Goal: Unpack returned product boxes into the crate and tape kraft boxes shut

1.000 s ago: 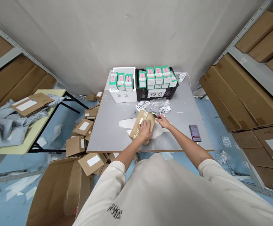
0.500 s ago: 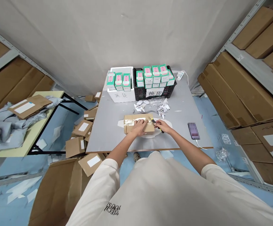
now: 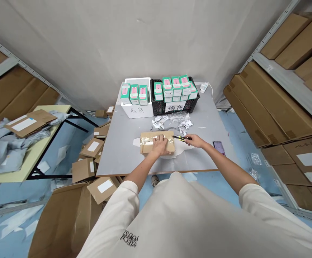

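Observation:
A taped cardboard box [image 3: 146, 147] lies flat on the grey table [image 3: 123, 157]. My left hand [image 3: 160, 144] rests on its top, fingers spread over the clear tape, pressing rather than wrapped around it. In my right hand [image 3: 195, 140] is a black and yellow utility knife [image 3: 182, 138], gripped by its handle. The knife's front end points left and is at the box's right end; I cannot tell whether it touches the cardboard.
Behind the box lie crumpled papers [image 3: 185, 122]. A white bin [image 3: 137, 111] and a black crate [image 3: 190, 106] hold green-and-white boxes. A phone [image 3: 218, 147] lies to the right. Cartons [image 3: 84, 170] are piled on the floor at left; shelves flank both sides.
My right hand has moved right and slightly up with the utility knife, which now lies more level at the box's right end. My left hand stays on the box.

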Demonstrator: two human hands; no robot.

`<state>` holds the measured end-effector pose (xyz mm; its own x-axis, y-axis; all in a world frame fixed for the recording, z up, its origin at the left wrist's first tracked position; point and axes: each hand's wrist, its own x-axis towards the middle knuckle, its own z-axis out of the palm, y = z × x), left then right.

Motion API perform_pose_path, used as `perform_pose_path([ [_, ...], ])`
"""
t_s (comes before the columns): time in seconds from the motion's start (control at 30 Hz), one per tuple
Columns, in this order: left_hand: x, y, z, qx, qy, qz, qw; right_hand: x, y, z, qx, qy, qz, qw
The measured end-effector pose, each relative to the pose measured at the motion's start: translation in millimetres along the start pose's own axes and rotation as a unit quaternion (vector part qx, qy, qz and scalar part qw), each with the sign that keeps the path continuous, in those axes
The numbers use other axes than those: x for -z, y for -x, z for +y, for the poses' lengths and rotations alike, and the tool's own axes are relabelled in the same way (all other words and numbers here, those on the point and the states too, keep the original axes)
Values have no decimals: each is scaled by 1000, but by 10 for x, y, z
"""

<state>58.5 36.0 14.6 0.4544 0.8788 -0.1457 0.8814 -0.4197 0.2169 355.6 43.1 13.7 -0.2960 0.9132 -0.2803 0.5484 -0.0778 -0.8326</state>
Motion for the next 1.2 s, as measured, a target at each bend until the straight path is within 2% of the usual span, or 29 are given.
perform_pose_path([
  [0.23,-25,-28,28,-12,-14,-4,1000,166,-192,-102,61,157,5,986],
  [0.5,-63,-23,23,-3,-19,-2,1000,50,-447,-192,59,216,-19,974],
  [0.7,-56,2,6,-9,-10,3,1000,79,-345,-124,48,170,-79,981],
  [0.8,-38,4,1,-7,-3,-1,1000,119,-257,-53,21,141,-99,985],
  [0.97,-43,-18,-4,-1,1,0,1000,0,-103,11,-36,76,-158,984],
  [1.07,-64,-9,-25,-4,4,10,1000,-97,17,50,-47,40,-143,988],
  [1.2,-49,40,-83,-29,45,31,998,-88,161,100,-59,-30,-75,995],
])
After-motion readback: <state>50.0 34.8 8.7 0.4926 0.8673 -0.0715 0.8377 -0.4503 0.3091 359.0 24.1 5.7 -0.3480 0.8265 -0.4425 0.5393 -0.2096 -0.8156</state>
